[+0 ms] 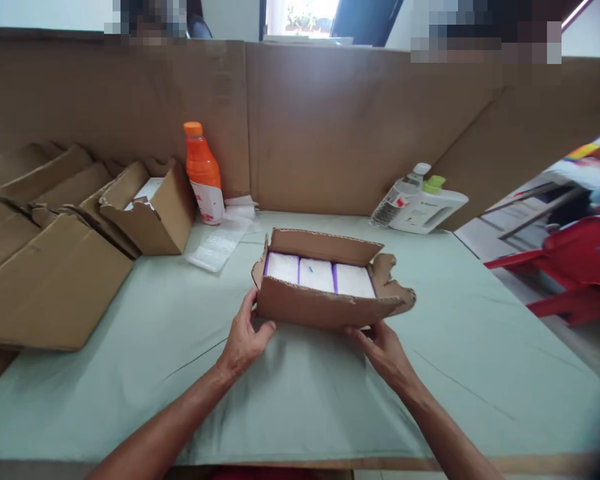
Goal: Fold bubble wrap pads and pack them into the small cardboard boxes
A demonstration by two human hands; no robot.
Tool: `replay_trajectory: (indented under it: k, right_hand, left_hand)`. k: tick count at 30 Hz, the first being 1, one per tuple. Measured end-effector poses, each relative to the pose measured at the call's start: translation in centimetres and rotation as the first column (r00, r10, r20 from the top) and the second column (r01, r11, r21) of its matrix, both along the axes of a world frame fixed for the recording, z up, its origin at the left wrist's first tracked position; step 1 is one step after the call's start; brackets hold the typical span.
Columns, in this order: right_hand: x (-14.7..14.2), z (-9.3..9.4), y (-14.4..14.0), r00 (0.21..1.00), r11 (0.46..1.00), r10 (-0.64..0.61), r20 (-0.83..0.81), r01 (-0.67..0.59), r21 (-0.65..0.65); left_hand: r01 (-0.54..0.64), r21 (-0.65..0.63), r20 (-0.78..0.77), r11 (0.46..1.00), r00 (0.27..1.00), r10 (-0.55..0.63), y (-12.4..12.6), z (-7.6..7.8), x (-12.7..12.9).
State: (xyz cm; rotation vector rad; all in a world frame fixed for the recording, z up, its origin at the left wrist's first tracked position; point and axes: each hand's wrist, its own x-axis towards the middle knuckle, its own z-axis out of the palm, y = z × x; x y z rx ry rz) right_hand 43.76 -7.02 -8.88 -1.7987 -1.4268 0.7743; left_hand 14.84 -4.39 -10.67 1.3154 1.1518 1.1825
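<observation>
In the middle of the table, an open cardboard box (320, 308) lies tilted between my two hands. Inside it, three white packs (316, 275) with purple edges sit side by side in a row. My left hand (244, 337) grips the box's near left corner, its thumb by the front wall. Under the lower front edge, toward the right end, my right hand (380, 345) holds the box, with part of its fingers hidden beneath. The box's right end has a torn, uneven cardboard edge.
Several cardboard boxes (55, 280) crowd the left side. An orange bottle (205, 177) stands behind bubble wrap (220, 243). At the back right are a clear bottle (397, 199) and a white jug (427, 210). Cardboard panels (330, 127) wall the back; red chairs (580, 260) are off right.
</observation>
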Motion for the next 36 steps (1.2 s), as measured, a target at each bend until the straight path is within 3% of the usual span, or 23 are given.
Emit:
replay_trajectory:
  k: [4,7,9,11,14,16,18,21,24,26,30,33,36]
  right_hand:
    - [-2.6,-1.0,5.7,0.998,0.996,0.038,-0.050,-0.033,0.088]
    - [-4.1,-2.4,7.6,0.990,0.987,0.052,-0.129,-0.031,0.160]
    - [-4.4,-3.4,7.7,0.978,0.983,0.067,-0.197,-0.032,0.179]
    - [-4.4,-4.2,7.3,0.966,0.984,0.078,-0.246,-0.034,0.176]
    - [-4.0,-4.8,6.8,0.963,0.983,0.065,-0.263,-0.017,0.180]
    - [-4.0,-5.0,6.8,0.964,0.983,0.046,-0.260,0.003,0.184]
    - [-4.0,-5.0,6.9,0.965,0.981,0.043,-0.260,0.008,0.191]
    - [-4.2,-4.9,7.1,0.967,0.977,0.054,-0.250,0.001,0.213]
    - [-4.2,-4.6,7.1,0.972,0.974,0.046,-0.230,0.008,0.227]
    - [-3.9,-4.3,6.8,0.974,0.975,0.041,-0.221,0.009,0.222]
    - [-3.5,-3.7,4.4,0.990,0.984,-0.022,-0.138,0.046,0.175]
    - [-4.4,-3.0,1.7,0.999,0.980,-0.046,-0.017,0.048,0.193]
    - [-7.7,-1.9,-0.1,0.981,0.937,0.163,0.103,-0.187,0.295]
  left_hand:
    - [-0.044,0.034,0.014,0.998,0.999,0.043,3.9,0.4,-1.5]
    - [-0.099,0.138,-0.129,0.985,0.985,0.118,5.7,0.2,-3.7]
    - [-0.182,0.297,-0.331,0.937,0.901,0.280,6.7,-0.2,-5.9]
    - [-0.194,0.436,-0.502,0.879,0.758,0.417,7.9,-0.8,-8.4]
    - [-0.151,0.455,-0.679,0.878,0.579,0.451,10.4,-1.7,-11.3]
    - [-0.144,0.423,-0.727,0.895,0.535,0.430,11.6,-2.0,-12.2]
    - [-0.133,0.412,-0.729,0.901,0.545,0.414,11.7,-2.1,-12.5]
    - [-0.074,0.420,-0.707,0.905,0.598,0.377,9.0,-2.1,-13.3]
    - [-0.054,0.431,-0.689,0.901,0.624,0.367,3.9,-2.6,-16.4]
    - [-0.143,0.437,-0.692,0.888,0.576,0.434,0.3,-2.8,-19.7]
    - [-0.410,0.432,-0.711,0.804,0.393,0.583,-4.9,-2.1,-25.4]
    - [-0.520,0.395,-0.701,0.757,0.362,0.614,-6.5,-0.8,-25.9]
    - [-0.444,0.480,-0.679,0.757,0.359,0.641,-5.7,-0.1,-23.7]
